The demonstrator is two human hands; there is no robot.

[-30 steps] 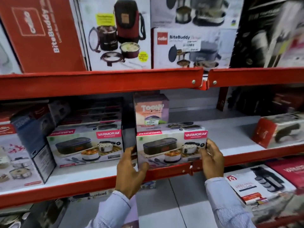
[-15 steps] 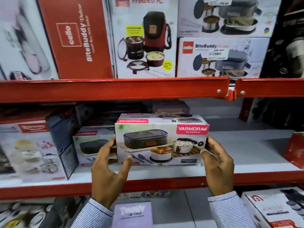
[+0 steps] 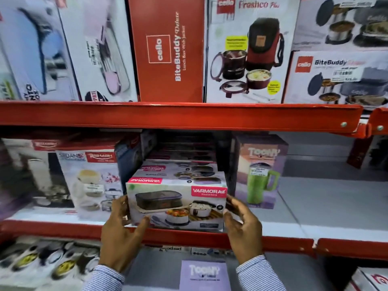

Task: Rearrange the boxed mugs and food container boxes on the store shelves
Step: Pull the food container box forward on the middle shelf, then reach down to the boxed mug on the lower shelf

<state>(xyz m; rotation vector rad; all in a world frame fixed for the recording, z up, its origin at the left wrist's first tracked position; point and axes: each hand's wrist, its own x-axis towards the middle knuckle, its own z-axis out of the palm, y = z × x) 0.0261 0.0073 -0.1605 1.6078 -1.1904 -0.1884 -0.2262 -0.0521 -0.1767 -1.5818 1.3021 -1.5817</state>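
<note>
Varmora box (image 3: 176,204) gripped at both ends by left hand (image 3: 121,234) & right hand (image 3: 243,229), at near shelf edge (image 3: 63,229); Toony mug box (image 3: 260,173) just right.

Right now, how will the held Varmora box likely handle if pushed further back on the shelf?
The Varmora box is squared cardboard, so probably stiff. Low and wide, it is unlikely to tip. Both hands, left hand and right hand, span its ends, suggesting moderate weight.

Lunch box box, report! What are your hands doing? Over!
Both hands, left and right, gripping the lunch box carton by its ends. Carton at middle shelf edge, in front of an identical carton. Mug box close on the right.
</note>
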